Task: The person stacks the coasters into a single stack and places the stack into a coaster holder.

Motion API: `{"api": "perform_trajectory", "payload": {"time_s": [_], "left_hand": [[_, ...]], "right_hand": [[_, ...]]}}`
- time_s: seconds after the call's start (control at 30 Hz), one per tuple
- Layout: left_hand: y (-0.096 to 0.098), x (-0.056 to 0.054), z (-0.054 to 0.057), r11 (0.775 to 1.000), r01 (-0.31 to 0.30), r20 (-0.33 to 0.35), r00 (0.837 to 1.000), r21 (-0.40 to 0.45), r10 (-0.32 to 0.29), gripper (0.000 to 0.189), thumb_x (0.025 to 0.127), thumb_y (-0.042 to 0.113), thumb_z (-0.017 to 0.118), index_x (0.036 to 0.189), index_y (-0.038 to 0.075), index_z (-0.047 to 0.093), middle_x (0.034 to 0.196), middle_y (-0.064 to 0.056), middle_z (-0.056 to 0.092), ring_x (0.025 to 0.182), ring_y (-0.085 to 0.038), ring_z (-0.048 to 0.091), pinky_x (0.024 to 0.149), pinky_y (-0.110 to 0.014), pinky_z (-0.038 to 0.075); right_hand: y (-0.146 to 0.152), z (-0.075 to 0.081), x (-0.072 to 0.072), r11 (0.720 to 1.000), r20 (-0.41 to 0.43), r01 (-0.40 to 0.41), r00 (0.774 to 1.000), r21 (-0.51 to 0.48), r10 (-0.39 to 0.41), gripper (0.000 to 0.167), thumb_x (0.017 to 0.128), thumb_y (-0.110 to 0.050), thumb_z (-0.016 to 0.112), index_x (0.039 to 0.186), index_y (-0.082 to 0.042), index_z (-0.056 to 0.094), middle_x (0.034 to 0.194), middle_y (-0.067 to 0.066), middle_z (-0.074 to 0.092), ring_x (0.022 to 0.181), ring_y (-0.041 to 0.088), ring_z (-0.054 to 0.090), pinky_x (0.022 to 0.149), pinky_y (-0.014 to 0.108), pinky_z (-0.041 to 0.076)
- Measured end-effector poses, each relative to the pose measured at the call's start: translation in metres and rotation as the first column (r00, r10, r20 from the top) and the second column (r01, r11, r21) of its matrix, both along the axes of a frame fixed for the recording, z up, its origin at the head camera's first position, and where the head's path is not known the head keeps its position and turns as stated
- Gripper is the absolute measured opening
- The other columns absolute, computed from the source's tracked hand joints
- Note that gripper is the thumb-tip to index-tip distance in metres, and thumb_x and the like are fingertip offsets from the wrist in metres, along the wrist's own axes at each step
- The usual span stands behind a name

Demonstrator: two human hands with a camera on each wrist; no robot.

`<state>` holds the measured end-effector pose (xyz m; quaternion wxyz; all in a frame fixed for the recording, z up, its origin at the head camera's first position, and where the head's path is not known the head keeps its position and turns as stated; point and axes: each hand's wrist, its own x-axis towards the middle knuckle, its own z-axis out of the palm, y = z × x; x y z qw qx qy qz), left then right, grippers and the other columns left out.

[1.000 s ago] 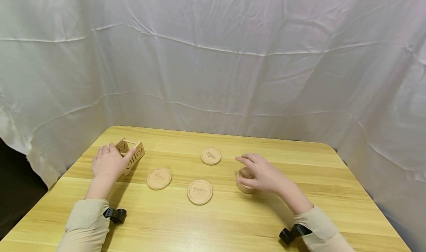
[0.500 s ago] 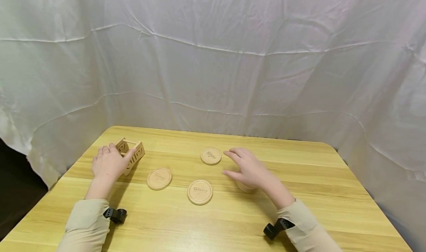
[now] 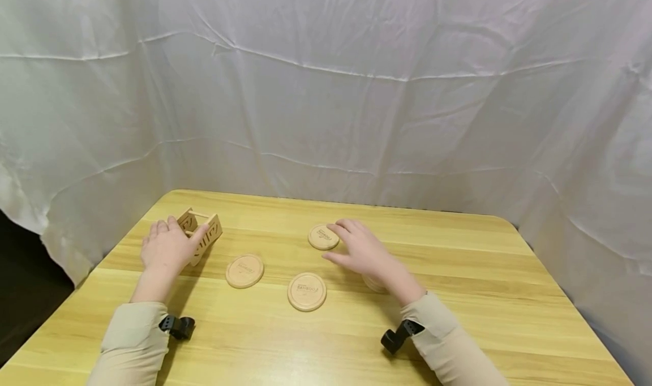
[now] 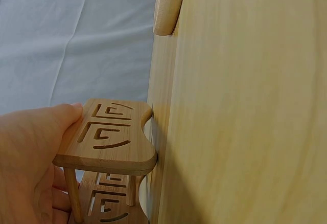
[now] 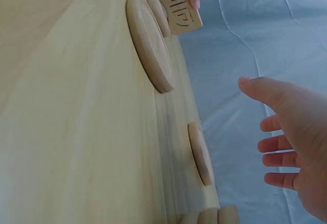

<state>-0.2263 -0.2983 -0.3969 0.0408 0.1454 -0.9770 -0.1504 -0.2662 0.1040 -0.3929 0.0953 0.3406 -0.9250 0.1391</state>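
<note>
At the table's left, my left hand [image 3: 165, 250] grips a wooden coaster holder [image 3: 210, 237] with fretwork cut-outs. In the left wrist view the thumb lies on one side plate [image 4: 110, 132] and the fingers wrap behind the other. My right hand [image 3: 364, 253] hovers over the table with thumb and fingers spread, holding nothing. Its fingertips overlap the edge of the far round bamboo coaster [image 3: 321, 237] in the head view. Beneath its wrist, a stack of coasters [image 3: 373, 284] is mostly hidden; the right wrist view shows the stack's edges [image 5: 208, 217].
Two more coasters lie flat between the hands: one left coaster [image 3: 244, 271] near the holder, and one front coaster [image 3: 307, 292]. The wooden table [image 3: 285, 346] ends at a white curtain [image 3: 326, 108] behind.
My right hand has moved left and slightly away from me, off the coaster stack and over to the far coaster. The left hand and the holder have stayed put.
</note>
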Motion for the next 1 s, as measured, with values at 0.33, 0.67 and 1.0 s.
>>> {"api": "perform_trajectory", "payload": {"time_s": [0.33,0.67,1.0], "left_hand": [[0.001,0.001,0.002,1.0,0.005,0.004,1.0,-0.006,-0.005,0.109,0.093,0.075,0.021,0.147,-0.019,0.009,0.147,-0.048,0.014,0.14,-0.059,0.013,0.113,-0.069,0.017],[0.002,0.002,0.003,1.0,0.004,0.007,1.0,-0.009,-0.004,0.109,0.093,0.075,0.022,0.147,-0.019,0.009,0.147,-0.048,0.014,0.14,-0.059,0.013,0.114,-0.069,0.017],[0.002,0.004,0.002,1.0,0.006,0.007,1.0,-0.012,-0.005,0.109,0.093,0.074,0.022,0.147,-0.019,0.01,0.147,-0.048,0.015,0.139,-0.06,0.014,0.113,-0.069,0.018]], "right_hand": [[-0.018,-0.003,-0.012,0.995,0.083,0.092,0.993,-0.025,-0.09,0.072,0.088,-0.054,0.064,0.143,-0.009,0.048,0.142,0.014,0.05,0.133,0.031,0.044,0.116,0.048,0.034],[-0.034,-0.014,-0.029,0.976,0.136,0.216,0.968,-0.009,-0.213,0.077,0.086,-0.058,0.064,0.142,-0.008,0.049,0.138,0.013,0.051,0.13,0.031,0.045,0.113,0.048,0.036],[-0.048,-0.024,-0.038,0.951,0.172,0.302,0.935,0.067,-0.31,0.076,0.085,-0.056,0.064,0.136,0.0,0.052,0.137,0.019,0.051,0.129,0.035,0.043,0.113,0.05,0.035]]}}
